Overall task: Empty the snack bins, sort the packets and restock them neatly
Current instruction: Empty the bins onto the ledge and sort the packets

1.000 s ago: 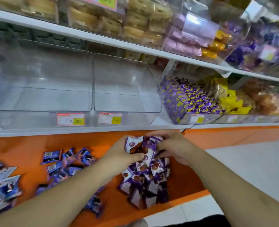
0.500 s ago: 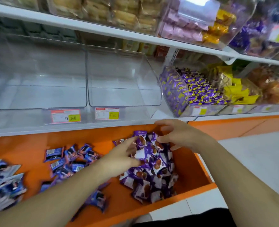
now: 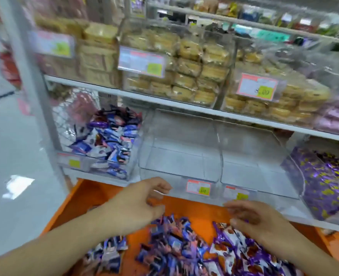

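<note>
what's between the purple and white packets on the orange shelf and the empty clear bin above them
Nothing visible. The purple-and-white packets lie on the orange shelf below the empty clear bin, whose top is open. The right hand hovers over them holding nothing; the left hand is off to the side.

Far up on the white upper shelf (image 3: 164, 99), clear tubs of stacked golden biscuits (image 3: 186, 76), each fronted by a pink-edged price card (image 3: 257, 86). Further right, pale pink wrapped packs (image 3: 332, 118). At left, grey shop floor (image 3: 15, 156) with a bright glare patch. Higher shelves blurred.
</note>
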Demonstrator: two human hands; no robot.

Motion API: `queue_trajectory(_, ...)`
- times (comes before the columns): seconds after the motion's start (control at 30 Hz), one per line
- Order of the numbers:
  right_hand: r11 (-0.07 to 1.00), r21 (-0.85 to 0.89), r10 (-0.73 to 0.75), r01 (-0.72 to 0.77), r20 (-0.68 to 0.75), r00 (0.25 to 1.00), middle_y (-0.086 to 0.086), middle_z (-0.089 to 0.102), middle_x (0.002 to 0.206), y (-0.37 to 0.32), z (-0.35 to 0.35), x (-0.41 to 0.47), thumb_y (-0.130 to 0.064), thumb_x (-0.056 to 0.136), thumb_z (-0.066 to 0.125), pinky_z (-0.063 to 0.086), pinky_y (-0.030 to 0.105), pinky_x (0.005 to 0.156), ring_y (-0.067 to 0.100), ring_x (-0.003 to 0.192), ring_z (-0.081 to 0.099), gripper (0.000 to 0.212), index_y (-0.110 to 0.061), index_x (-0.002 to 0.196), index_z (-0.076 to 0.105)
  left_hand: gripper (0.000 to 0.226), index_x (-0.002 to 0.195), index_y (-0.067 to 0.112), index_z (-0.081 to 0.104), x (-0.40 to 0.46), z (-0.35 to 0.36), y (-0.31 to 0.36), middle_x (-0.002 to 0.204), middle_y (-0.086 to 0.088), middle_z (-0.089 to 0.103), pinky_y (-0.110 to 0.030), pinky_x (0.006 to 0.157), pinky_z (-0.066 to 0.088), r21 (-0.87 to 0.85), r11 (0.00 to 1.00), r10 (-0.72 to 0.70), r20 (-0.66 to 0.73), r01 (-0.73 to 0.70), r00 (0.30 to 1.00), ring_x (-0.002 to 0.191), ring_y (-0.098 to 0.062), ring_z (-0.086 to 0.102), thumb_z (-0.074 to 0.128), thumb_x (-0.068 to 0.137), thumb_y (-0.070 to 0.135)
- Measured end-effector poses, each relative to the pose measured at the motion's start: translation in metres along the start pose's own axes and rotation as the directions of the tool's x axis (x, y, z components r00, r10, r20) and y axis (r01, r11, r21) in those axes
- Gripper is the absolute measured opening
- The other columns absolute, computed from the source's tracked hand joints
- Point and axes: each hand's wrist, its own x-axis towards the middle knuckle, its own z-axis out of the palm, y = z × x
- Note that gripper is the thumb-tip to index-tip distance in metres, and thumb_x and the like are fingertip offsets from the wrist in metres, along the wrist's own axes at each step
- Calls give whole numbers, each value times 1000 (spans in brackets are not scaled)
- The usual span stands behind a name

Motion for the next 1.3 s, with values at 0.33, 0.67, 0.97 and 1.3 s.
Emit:
queue_trajectory(0.33,929,-7,-367,369,72,927,-20,69,110,-170,118,73,-10,93,76,57,22,80,2,103,68,45,-44,121,69,71,156,29,36,-8,-139,-98,164,7,28,-17,116,24,330,933,-20,-356,146,934,150,-11,31,68,93,27)
queue_trajectory(0.67,744,-471,-467,475,142,873,-14,44,151,-302,171,276,-41,86,83,44,24,97,14,129,55,96,-43,162,24,74,160,28,29,6,-156,-141,165,8,24,-34,123,27,376,893,-87,-398,248,913,153,-15,19,60,94,40)
queue_trajectory(0.97,682,-660,-398,314,24,917,-1,27,168,-316,189,347,-49,83,83,39,30,105,28,149,40,94,-47,160,29,70,159,38,23,10,-154,-145,164,17,21,-41,126,17,337,906,-77,-461,255,884,153,-12,10,57,97,36)
queue_trajectory(1.3,798,-547,-300,254,6,954,-7,62,125,-302,191,353,-42,78,90,48,26,70,9,92,63,58,-35,123,54,68,158,38,27,8,-153,-143,163,17,24,-43,126,18,330,912,-73,-458,246,886,153,-12,10,59,98,35)
